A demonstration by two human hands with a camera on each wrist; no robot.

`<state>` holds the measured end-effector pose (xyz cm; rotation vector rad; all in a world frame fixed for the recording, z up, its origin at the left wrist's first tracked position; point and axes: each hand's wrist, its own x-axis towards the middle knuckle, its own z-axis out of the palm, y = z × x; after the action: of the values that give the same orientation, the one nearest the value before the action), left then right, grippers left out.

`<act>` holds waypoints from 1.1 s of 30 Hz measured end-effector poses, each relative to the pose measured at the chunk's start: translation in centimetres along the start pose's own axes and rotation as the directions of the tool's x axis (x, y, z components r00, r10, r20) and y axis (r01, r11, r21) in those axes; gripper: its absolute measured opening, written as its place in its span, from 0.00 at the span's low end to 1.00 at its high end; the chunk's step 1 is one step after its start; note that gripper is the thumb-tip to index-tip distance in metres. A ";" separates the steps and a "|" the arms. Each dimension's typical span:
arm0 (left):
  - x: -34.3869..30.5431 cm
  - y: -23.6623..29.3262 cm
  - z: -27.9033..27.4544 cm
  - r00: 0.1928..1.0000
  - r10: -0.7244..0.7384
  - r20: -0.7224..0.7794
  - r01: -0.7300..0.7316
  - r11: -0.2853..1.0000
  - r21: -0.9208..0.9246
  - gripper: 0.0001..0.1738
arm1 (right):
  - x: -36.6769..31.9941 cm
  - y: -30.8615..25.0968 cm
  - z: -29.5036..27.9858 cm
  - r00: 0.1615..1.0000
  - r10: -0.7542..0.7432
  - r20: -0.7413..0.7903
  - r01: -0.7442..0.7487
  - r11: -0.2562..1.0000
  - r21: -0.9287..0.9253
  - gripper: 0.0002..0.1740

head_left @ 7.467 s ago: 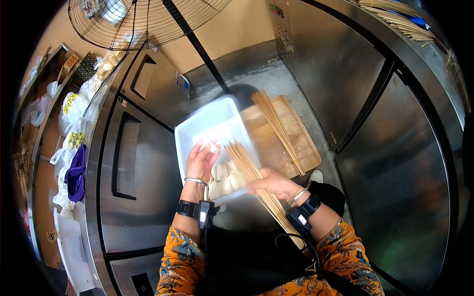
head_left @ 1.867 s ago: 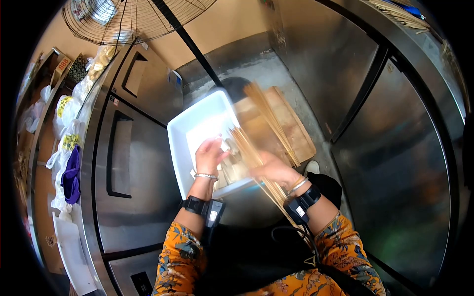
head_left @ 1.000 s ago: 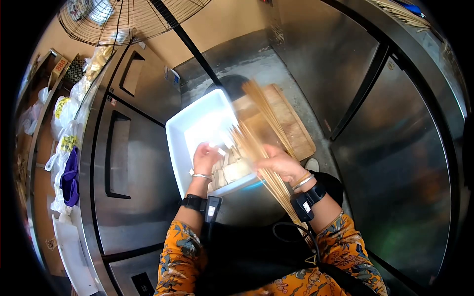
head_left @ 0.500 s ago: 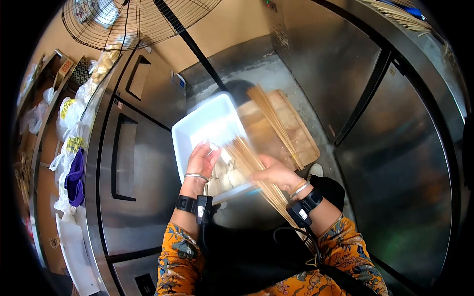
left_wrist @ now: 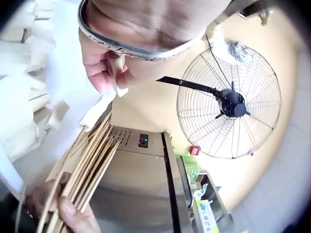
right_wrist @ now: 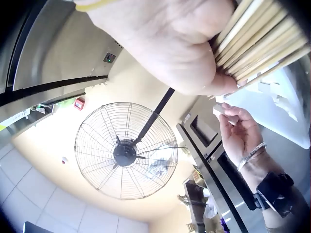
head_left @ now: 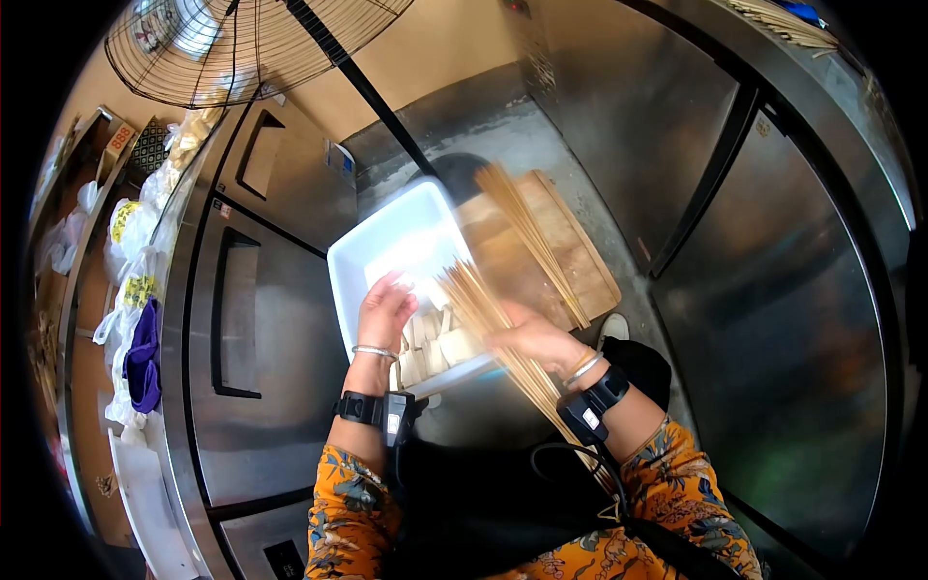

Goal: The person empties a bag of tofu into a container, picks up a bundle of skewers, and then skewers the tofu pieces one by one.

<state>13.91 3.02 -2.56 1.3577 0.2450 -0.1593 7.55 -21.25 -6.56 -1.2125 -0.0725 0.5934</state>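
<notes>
In the head view my left hand (head_left: 388, 311) is over the white bin (head_left: 340, 280), fingers bent inward. The left wrist view shows its fingers and thumb pinching a small white food strip (left_wrist: 118, 76). Just below lies another white piece (left_wrist: 97, 110), its lower end at a skewer tip. My right hand (head_left: 537, 341) grips a thick bundle of bamboo skewers (head_left: 530, 379), points angled up toward the bin. In the right wrist view the skewers (right_wrist: 265, 41) cross the palm. Several pale food pieces (head_left: 437, 350) lie at the bin's near end.
Right of the bin, a wooden board (head_left: 580, 253) on the floor bears another skewer bundle (head_left: 534, 242). Steel cabinets (head_left: 280, 387) stand at both sides. A wire fan (head_left: 261, 43) is at the back; shelves with plastic bags (head_left: 135, 242) line the left.
My left hand has drawn slightly left from the skewer tips since a second ago. My right hand keeps its grip on the bundle. The view has shifted slightly.
</notes>
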 end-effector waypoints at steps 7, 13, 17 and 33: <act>-1.4 1.6 0.6 0.977 0.211 -0.031 -0.192 0.936 0.296 0.14 | -0.1 -0.1 0.1 0.998 -0.036 -0.049 0.034 0.998 -0.052 0.31; -1.2 1.9 0.1 0.978 0.205 0.034 -0.204 0.913 0.353 0.14 | -1.0 -1.6 0.6 0.999 -0.046 0.018 0.046 0.998 -0.030 0.31; -0.8 1.6 0.4 0.989 0.141 -0.034 -0.136 0.984 0.111 0.17 | -0.9 -1.4 0.6 0.998 -0.045 0.045 0.042 0.998 0.050 0.29; 1.0 0.6 -0.4 0.998 0.010 -0.058 -0.017 0.993 -0.116 0.14 | -1.3 -2.3 1.2 0.995 -0.015 0.102 0.004 0.994 0.109 0.26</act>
<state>15.01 3.54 -2.33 1.2491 0.2895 -0.0934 6.93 -21.27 -3.74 -1.0758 -0.1309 0.6431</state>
